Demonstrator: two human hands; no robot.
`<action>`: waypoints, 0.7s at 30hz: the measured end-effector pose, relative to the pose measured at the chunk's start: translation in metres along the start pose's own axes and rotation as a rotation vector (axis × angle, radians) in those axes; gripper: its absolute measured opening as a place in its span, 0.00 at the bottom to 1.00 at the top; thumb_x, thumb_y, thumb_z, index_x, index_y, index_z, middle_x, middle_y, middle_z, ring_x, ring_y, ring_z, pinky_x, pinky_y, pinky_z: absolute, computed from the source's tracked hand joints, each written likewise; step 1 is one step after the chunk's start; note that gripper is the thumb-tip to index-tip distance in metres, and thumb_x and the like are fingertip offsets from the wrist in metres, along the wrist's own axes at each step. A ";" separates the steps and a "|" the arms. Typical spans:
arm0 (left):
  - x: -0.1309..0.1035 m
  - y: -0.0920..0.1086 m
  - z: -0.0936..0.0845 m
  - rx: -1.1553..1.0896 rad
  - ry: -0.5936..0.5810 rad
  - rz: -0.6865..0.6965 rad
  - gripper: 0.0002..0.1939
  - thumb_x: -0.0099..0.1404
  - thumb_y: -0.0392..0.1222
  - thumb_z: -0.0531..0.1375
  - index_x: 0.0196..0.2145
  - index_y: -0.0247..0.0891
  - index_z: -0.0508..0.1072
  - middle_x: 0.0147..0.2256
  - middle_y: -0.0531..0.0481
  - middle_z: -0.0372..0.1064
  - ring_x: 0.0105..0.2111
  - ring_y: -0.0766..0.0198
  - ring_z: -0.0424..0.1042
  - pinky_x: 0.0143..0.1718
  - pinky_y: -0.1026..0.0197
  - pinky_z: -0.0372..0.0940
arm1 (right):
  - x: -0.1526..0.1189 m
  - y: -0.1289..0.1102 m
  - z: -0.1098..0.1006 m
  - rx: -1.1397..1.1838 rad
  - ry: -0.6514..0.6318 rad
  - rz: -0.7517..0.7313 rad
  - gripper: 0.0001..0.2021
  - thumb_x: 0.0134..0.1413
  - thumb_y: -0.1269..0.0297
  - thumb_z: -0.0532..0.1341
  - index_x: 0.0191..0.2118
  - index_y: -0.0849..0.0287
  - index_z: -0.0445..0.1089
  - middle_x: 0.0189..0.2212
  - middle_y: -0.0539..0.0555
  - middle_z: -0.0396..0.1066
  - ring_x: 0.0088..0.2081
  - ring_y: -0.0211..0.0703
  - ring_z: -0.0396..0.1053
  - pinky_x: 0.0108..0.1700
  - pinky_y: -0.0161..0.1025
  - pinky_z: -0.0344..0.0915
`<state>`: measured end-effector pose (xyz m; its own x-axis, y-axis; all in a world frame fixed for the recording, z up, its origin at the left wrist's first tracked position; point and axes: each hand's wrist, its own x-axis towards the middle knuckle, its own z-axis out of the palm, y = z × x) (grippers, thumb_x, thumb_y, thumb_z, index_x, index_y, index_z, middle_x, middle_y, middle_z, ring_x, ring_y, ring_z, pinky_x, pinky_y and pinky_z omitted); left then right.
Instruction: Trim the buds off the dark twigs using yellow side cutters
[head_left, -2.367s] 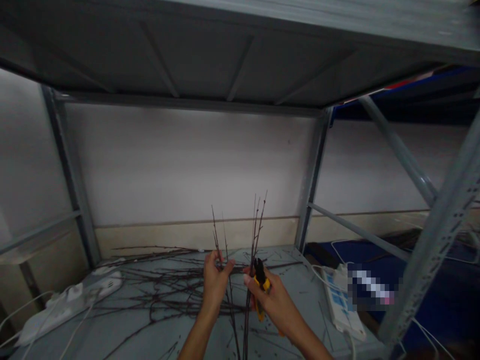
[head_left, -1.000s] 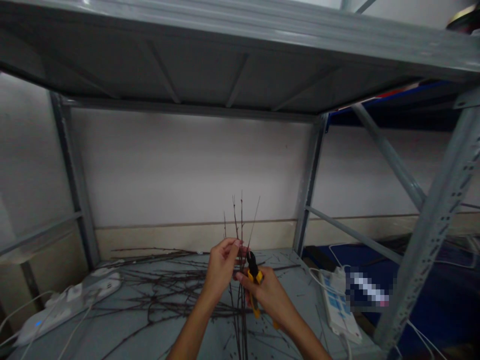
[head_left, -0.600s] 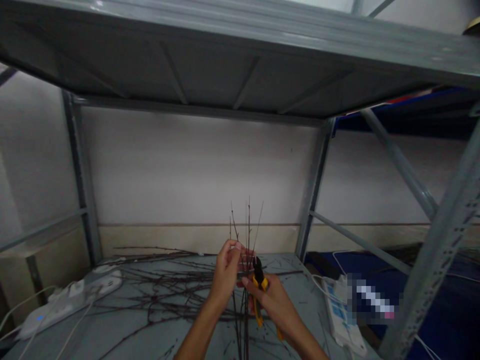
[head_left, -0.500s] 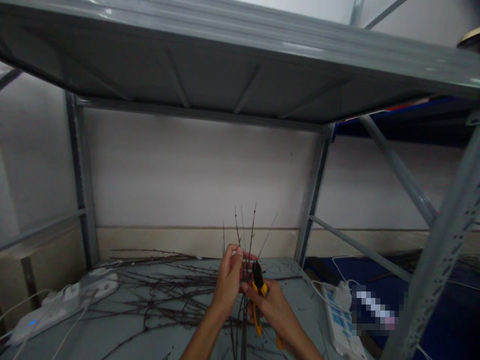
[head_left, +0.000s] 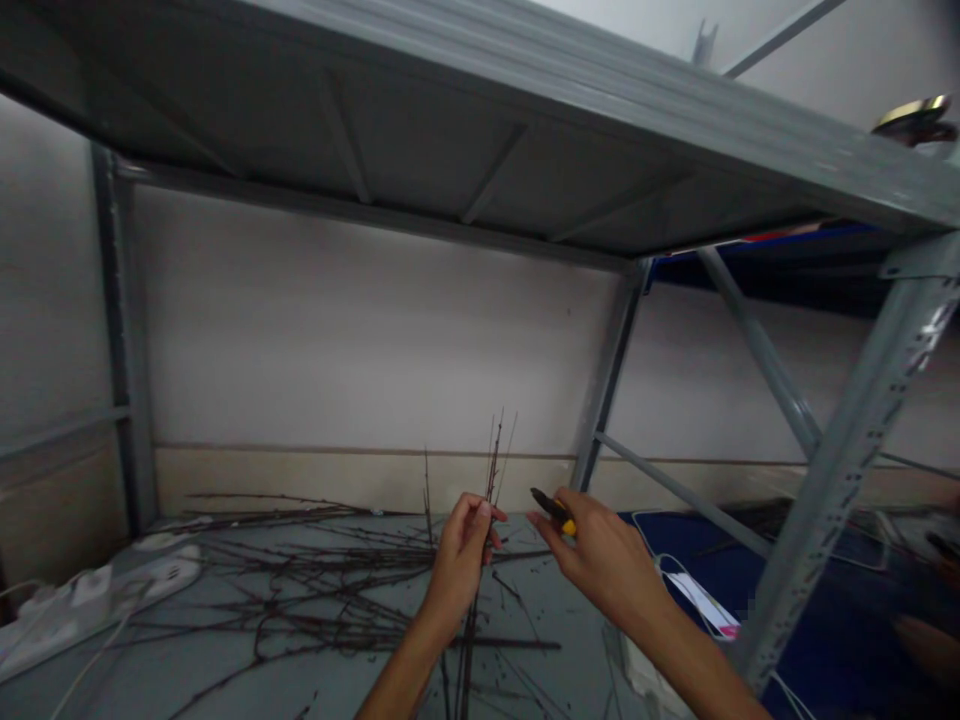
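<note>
My left hand (head_left: 466,545) is closed round a small bundle of thin dark twigs (head_left: 469,640), which stands nearly upright with its tips above my fingers. To its right, my right hand (head_left: 604,545) grips cutting pliers (head_left: 553,507) with yellow handles and a dark head. The jaws point up and left, apart from the bundle. Behind and left of my left hand, many loose twigs (head_left: 322,560) lie spread over the grey shelf (head_left: 247,695). My palm hides most of the pliers' handles.
A white power strip (head_left: 161,575) with cords lies at the left; another white strip (head_left: 645,665) is partly behind my right forearm. Overhead runs a grey metal shelf (head_left: 420,110). A slanting post (head_left: 847,440) stands at the right, beside a blue surface (head_left: 817,610).
My right hand has moved right with the pliers, away from the twigs. The twig tips above my left hand are drawn closer together. The view has shifted and tilted slightly.
</note>
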<state>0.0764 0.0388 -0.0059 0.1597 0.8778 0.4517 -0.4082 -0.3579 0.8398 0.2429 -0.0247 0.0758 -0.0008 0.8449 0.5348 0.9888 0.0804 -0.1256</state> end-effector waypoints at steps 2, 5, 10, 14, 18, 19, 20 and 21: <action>-0.001 0.000 0.002 0.022 -0.005 0.013 0.20 0.69 0.60 0.56 0.36 0.39 0.72 0.33 0.48 0.72 0.28 0.65 0.67 0.24 0.67 0.59 | 0.015 -0.003 -0.014 -0.148 0.011 -0.078 0.16 0.66 0.49 0.55 0.40 0.56 0.68 0.37 0.59 0.76 0.39 0.54 0.76 0.33 0.41 0.61; -0.004 0.001 0.004 0.038 -0.013 0.014 0.19 0.70 0.59 0.56 0.38 0.39 0.73 0.27 0.52 0.67 0.26 0.66 0.65 0.25 0.67 0.58 | 0.034 -0.009 -0.025 -0.289 0.006 -0.120 0.15 0.64 0.50 0.58 0.42 0.58 0.69 0.38 0.61 0.76 0.39 0.54 0.76 0.34 0.41 0.60; -0.006 0.005 0.004 0.015 -0.009 0.023 0.20 0.66 0.61 0.59 0.36 0.39 0.74 0.25 0.53 0.65 0.25 0.65 0.64 0.25 0.66 0.57 | 0.050 -0.010 -0.032 -0.306 -0.027 -0.142 0.16 0.63 0.49 0.59 0.41 0.58 0.70 0.37 0.60 0.77 0.38 0.53 0.76 0.34 0.41 0.60; -0.008 0.007 0.001 0.026 -0.002 0.014 0.20 0.65 0.61 0.61 0.35 0.40 0.74 0.27 0.51 0.69 0.26 0.64 0.67 0.28 0.65 0.61 | 0.052 -0.010 -0.033 -0.282 -0.009 -0.164 0.15 0.62 0.51 0.60 0.40 0.58 0.71 0.36 0.60 0.78 0.37 0.52 0.76 0.32 0.41 0.58; -0.009 0.009 -0.001 0.037 -0.001 0.021 0.18 0.66 0.59 0.60 0.35 0.40 0.75 0.28 0.51 0.70 0.26 0.64 0.67 0.28 0.65 0.61 | 0.054 -0.013 -0.034 -0.296 -0.005 -0.164 0.13 0.62 0.52 0.59 0.39 0.58 0.72 0.34 0.59 0.78 0.34 0.51 0.75 0.30 0.40 0.57; -0.009 0.009 -0.002 0.037 -0.001 0.021 0.18 0.66 0.58 0.60 0.35 0.40 0.75 0.28 0.51 0.70 0.26 0.64 0.67 0.28 0.65 0.60 | 0.055 -0.014 -0.034 -0.308 -0.006 -0.163 0.13 0.62 0.52 0.59 0.39 0.57 0.73 0.33 0.59 0.78 0.33 0.51 0.75 0.30 0.41 0.57; -0.009 0.009 -0.002 0.036 -0.001 0.020 0.18 0.66 0.58 0.60 0.35 0.40 0.75 0.28 0.51 0.70 0.26 0.64 0.66 0.28 0.66 0.60 | 0.056 -0.015 -0.034 -0.321 -0.007 -0.164 0.14 0.62 0.51 0.59 0.38 0.57 0.73 0.32 0.59 0.78 0.32 0.51 0.75 0.29 0.41 0.57; -0.009 0.009 -0.002 0.033 0.000 0.018 0.18 0.66 0.58 0.60 0.35 0.40 0.75 0.28 0.51 0.70 0.26 0.64 0.66 0.27 0.66 0.60 | 0.057 -0.016 -0.035 -0.332 -0.008 -0.169 0.15 0.62 0.50 0.59 0.38 0.57 0.74 0.32 0.59 0.78 0.32 0.51 0.75 0.29 0.41 0.57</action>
<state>0.0695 0.0283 -0.0027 0.1528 0.8712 0.4666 -0.3811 -0.3836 0.8412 0.2327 0.0041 0.1374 -0.1685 0.8386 0.5180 0.9690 0.0446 0.2430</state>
